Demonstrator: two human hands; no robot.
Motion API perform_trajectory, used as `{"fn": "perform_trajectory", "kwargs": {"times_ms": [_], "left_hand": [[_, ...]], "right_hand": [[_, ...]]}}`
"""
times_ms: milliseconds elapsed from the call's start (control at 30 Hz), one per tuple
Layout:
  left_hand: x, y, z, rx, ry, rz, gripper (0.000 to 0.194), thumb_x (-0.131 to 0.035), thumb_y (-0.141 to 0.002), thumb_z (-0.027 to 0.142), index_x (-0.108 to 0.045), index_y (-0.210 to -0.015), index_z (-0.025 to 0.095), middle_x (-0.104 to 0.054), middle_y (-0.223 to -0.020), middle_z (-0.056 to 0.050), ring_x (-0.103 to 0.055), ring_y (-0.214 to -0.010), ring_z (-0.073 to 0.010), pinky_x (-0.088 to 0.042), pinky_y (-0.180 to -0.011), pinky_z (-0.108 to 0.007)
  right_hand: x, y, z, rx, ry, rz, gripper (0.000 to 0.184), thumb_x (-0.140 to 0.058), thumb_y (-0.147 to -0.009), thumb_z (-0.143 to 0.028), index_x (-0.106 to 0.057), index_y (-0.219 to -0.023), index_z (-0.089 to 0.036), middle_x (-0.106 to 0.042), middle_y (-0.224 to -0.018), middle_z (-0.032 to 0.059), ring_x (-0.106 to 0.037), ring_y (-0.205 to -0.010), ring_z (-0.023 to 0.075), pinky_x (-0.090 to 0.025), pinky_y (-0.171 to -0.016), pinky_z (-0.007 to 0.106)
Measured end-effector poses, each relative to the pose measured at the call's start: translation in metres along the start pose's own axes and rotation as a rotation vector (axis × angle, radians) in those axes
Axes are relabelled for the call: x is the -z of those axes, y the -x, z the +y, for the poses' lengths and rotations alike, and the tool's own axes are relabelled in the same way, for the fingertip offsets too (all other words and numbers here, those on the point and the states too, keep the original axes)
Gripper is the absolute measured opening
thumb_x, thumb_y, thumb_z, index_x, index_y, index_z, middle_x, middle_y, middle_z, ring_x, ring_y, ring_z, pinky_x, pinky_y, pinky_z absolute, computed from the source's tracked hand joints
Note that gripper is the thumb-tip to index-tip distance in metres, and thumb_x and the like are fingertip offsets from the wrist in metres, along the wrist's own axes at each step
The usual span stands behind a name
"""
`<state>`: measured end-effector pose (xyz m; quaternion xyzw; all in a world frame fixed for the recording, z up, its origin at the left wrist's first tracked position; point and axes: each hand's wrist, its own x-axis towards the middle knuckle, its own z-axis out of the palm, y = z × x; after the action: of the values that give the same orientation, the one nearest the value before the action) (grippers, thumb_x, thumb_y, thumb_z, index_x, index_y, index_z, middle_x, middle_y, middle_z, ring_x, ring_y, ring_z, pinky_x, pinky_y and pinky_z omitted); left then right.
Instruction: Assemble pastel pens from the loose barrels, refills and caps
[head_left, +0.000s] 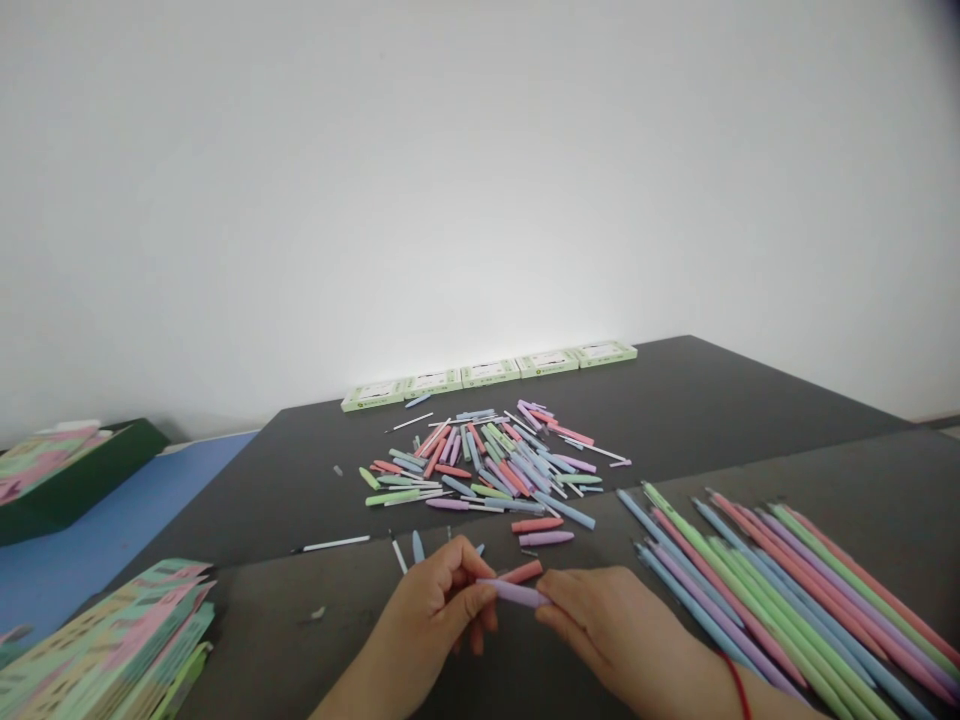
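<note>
From my head view, I have the lavender pen piece [512, 593] above the near tabletop [277, 625], between my hands and this side of the loose pen parts [487, 465]; I judge it light, stiff and a little slick, best taken near its ends. My left hand [439, 597] pinches one end between thumb and fingers, and my right hand [611, 622] closes its fingertips on the other.
</note>
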<state>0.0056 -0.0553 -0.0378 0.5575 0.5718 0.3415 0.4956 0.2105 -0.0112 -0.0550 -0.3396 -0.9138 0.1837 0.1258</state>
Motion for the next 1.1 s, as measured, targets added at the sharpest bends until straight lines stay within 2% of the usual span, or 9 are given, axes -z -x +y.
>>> {"fn": "perform_trajectory", "kwargs": {"times_ms": [100,267,433,600,733,933,1100], "left_hand": [[-0.001,0.001,0.001,-0.024,0.022,0.018,0.016,-0.055,-0.085,0.031,-0.052,-0.080,0.017,-0.059,-0.061,0.003,-0.052,-0.047,-0.0088,-0.033,-0.043,-0.019],[-0.006,0.002,-0.003,-0.076,0.101,0.034,0.011,-0.060,-0.081,0.026,-0.057,-0.084,0.015,-0.059,-0.063,0.003,-0.053,-0.053,-0.0097,-0.037,-0.047,-0.019],[-0.007,0.003,-0.006,-0.114,0.117,0.047,0.009,-0.060,-0.082,0.024,-0.059,-0.084,0.016,-0.060,-0.067,0.001,-0.053,-0.056,-0.0098,-0.038,-0.048,-0.019],[-0.004,0.004,-0.007,-0.112,0.065,0.083,0.015,-0.063,-0.082,0.031,-0.060,-0.082,0.016,-0.060,-0.065,0.002,-0.052,-0.056,-0.0105,-0.038,-0.049,-0.019],[-0.004,0.003,-0.006,-0.123,0.082,0.099,0.020,-0.062,-0.082,0.036,-0.059,-0.080,0.016,-0.059,-0.063,0.001,-0.053,-0.055,-0.0109,-0.037,-0.048,-0.020],[-0.003,0.000,-0.008,-0.095,0.106,0.061,0.019,-0.061,-0.082,0.035,-0.058,-0.081,0.016,-0.060,-0.066,0.001,-0.052,-0.055,-0.0106,-0.037,-0.048,-0.019],[0.007,-0.001,-0.002,-0.086,0.047,0.083,0.021,-0.064,-0.079,0.036,-0.058,-0.083,0.016,-0.055,-0.063,0.003,-0.045,-0.053,-0.0094,-0.034,-0.046,-0.018]], "right_hand": [[0.001,0.001,0.000,-0.008,-0.015,0.003,0.016,-0.047,-0.092,-0.025,-0.063,-0.088,-0.020,-0.071,-0.081,0.0009,-0.065,-0.067,0.0166,-0.033,-0.056,0.025],[0.002,0.003,-0.001,-0.011,-0.167,0.038,0.014,-0.050,-0.091,-0.025,-0.062,-0.087,-0.021,-0.070,-0.080,-0.0014,-0.063,-0.066,0.0144,-0.035,-0.058,0.022],[0.006,0.003,-0.003,0.007,-0.332,0.050,0.018,-0.052,-0.090,-0.022,-0.061,-0.106,-0.025,-0.070,-0.093,-0.0019,-0.064,-0.079,0.0147,-0.040,-0.068,0.021],[0.006,0.002,-0.001,0.003,-0.205,0.013,0.019,-0.047,-0.093,-0.026,-0.064,-0.091,-0.020,-0.069,-0.083,-0.0003,-0.062,-0.071,0.0152,-0.038,-0.062,0.023],[0.006,0.001,-0.001,0.029,-0.173,0.022,0.019,-0.046,-0.094,-0.026,-0.064,-0.092,-0.021,-0.069,-0.083,-0.0006,-0.062,-0.071,0.0148,-0.037,-0.062,0.023],[0.005,0.001,-0.002,0.005,-0.106,0.033,0.016,-0.050,-0.091,-0.026,-0.065,-0.092,-0.021,-0.070,-0.080,-0.0005,-0.062,-0.067,0.0149,-0.037,-0.060,0.023],[0.002,0.002,0.001,-0.046,-0.182,0.057,0.017,-0.050,-0.091,-0.025,-0.065,-0.099,-0.024,-0.071,-0.088,-0.0008,-0.065,-0.076,0.0160,-0.040,-0.066,0.023]]}}
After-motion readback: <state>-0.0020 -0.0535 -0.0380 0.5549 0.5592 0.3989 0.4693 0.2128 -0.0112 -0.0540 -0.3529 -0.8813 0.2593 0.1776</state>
